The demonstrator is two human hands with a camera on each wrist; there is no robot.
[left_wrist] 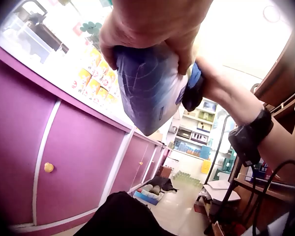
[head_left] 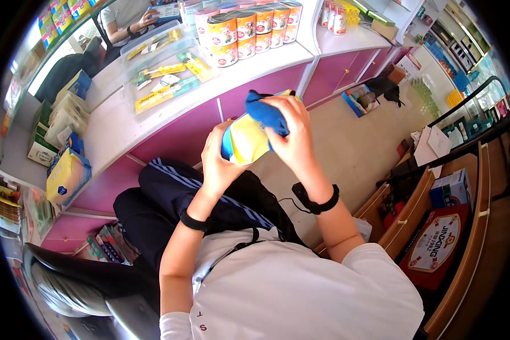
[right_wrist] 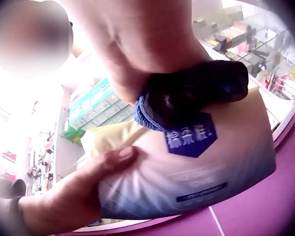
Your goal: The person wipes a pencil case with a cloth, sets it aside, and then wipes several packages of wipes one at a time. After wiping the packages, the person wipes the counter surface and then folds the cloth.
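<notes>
Blue cloth (head_left: 265, 115), pinched in the right fingers (head_left: 290, 107), touches a yellow packet (head_left: 248, 140) reading "棉柔", gripped by the left fingers (head_left: 212, 140).

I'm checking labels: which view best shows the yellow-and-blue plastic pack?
Right wrist: the pack is large, its dark blue label facing the camera. Head shows it small, partly covered; left wrist, its bluish side.

I count one package (head_left: 248, 139) in the left hand (head_left: 216, 158), one blue cloth (head_left: 269, 117) in the right hand (head_left: 293, 127), two black wristbands (head_left: 196, 221), and, ahead of both hands, at least ten cans (head_left: 246, 28) on the surface (head_left: 272, 63).
</notes>
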